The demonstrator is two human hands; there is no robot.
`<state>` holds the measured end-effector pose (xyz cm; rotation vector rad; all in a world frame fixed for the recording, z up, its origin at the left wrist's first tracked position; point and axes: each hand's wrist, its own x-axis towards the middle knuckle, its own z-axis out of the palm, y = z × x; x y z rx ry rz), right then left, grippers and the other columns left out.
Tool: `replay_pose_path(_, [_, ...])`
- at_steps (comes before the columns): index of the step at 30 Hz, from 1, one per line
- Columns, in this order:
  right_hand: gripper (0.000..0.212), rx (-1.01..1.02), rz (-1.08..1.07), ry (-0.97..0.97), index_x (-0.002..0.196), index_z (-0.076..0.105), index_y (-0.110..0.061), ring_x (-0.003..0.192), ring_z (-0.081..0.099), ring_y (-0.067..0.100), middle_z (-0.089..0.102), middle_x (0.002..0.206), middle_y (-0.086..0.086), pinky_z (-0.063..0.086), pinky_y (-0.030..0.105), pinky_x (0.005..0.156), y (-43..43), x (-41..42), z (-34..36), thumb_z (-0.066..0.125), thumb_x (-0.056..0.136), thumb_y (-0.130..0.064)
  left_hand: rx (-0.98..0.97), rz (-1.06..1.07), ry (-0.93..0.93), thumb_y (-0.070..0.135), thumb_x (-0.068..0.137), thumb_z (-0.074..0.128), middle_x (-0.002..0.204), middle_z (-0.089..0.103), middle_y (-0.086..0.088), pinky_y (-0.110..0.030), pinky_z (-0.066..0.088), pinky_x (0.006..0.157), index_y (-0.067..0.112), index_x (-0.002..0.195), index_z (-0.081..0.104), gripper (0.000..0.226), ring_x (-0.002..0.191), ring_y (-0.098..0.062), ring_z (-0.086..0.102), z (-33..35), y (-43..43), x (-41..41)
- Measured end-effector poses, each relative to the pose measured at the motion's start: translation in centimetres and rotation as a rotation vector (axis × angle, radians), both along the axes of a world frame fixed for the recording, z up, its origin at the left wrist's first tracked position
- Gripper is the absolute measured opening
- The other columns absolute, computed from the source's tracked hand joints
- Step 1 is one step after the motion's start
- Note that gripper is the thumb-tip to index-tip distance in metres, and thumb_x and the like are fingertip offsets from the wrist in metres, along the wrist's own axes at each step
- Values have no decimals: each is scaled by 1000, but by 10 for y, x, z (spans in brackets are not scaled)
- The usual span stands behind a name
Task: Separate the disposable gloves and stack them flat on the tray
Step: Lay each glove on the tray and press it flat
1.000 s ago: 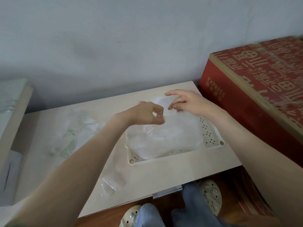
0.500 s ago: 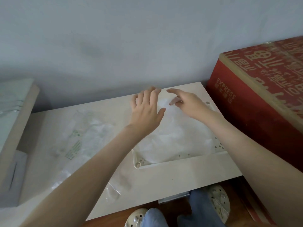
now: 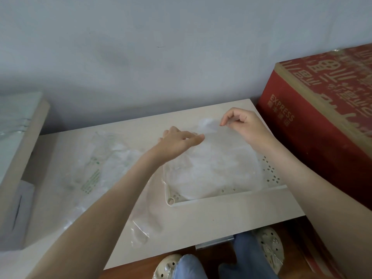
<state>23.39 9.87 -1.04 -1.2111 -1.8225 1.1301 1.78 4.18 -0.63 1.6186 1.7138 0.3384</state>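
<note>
Head view. A person is sitting at a pale bench [image 3: 201, 222] set against a grey wall, both forearms reaching forward over a cream perforated tray [image 3: 221, 198] that is lying on the right half of the bench.

A pile of clear disposable gloves [image 3: 213, 172] is lying flat inside the tray, covering most of its floor. The top glove [image 3: 209, 127] is stretching from this pile toward the far edge of the tray.

The right hand [image 3: 244, 125] is hovering over the far right part of the tray, its fingers [image 3: 228, 117] curling, with thumb and forefinger pinching the thin film of the top glove.

The left hand [image 3: 178, 142] is lying palm down at the far left corner of the tray, its fingers [image 3: 193, 137] reaching out straight and close together toward the right hand; they appear to be resting on the film, though the clear plastic is making the contact hard to confirm.

A crumpled clear bag with green print [image 3: 93, 176] is lying on the left half of the bench. A loose clear glove [image 3: 144, 228] is lying near the front edge of the bench, apart from the tray. A red printed box [image 3: 322, 137] is standing just beside the bench on the right.
</note>
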Motion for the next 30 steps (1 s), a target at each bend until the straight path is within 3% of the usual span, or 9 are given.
replay_pose_path(4, [33,-23,47,5,78,63,-18,82,59,-3,67,84,-6,40,12,78,-2,1,6,48,90,10,-9,-105,-47,63,67,57,106,46,10,-43,32,105,46,89,70,31,113,-18,42,-2,7,1])
replay_pose_path(9, [25,-66,19,111,109,62,-25,95,62,1,71,98,-3,44,11,86,-1,3,9,63,91,-8,-10,-90,-320,36,77,66,79,55,5,-31,36,78,16,71,57,23,76,-12,49,1,8,4])
replay_pose_path(13, [51,-180,22,65,127,55,-25,102,59,1,65,106,-5,42,17,96,1,16,8,75,81,-27,53,-74,-597,13,88,66,85,64,-10,-28,42,88,10,77,50,20,97,-14,64,9,1,8])
replay_pose_path(17, [47,-308,128,-93,103,70,-36,115,57,-1,68,113,-14,25,36,117,2,28,0,75,62,-58,103,-30,-807,7,91,60,84,68,-11,-26,45,89,13,76,45,23,95,-19,67,11,-6,9])
replay_pose_path(19, [38,-356,194,-112,98,72,-39,109,57,-9,70,107,-18,22,32,118,-1,31,1,76,65,-57,110,20,-898,11,87,60,84,70,-12,-34,45,88,13,74,42,22,92,-23,68,9,-6,9])
replay_pose_path(22, [56,-385,241,-39,111,65,-31,99,56,-17,67,110,-21,38,-1,84,-4,33,1,80,62,-54,81,97,-1009,5,91,56,79,71,-8,-39,41,83,14,74,39,25,88,-25,68,4,-6,9])
replay_pose_path(25, [32,-432,242,5,115,65,-29,112,58,-2,65,122,-15,42,12,91,-8,30,-3,68,84,-19,55,151,-1122,-1,97,45,78,71,-9,-36,45,78,13,73,39,28,85,-27,67,1,-8,9])
replay_pose_path(27, [34,-420,246,13,114,66,-30,116,58,1,66,119,-18,37,22,99,-10,28,-6,62,88,-7,36,204,-1187,1,96,47,84,70,-13,-32,49,75,13,72,41,27,87,-28,67,1,-11,10])
replay_pose_path(30, [49,-417,286,47,125,61,-25,125,50,1,62,128,-15,33,30,110,-13,27,-8,76,79,-31,25,251,-1244,4,95,50,86,69,-12,-30,51,73,13,71,42,27,88,-27,67,-2,-13,11])
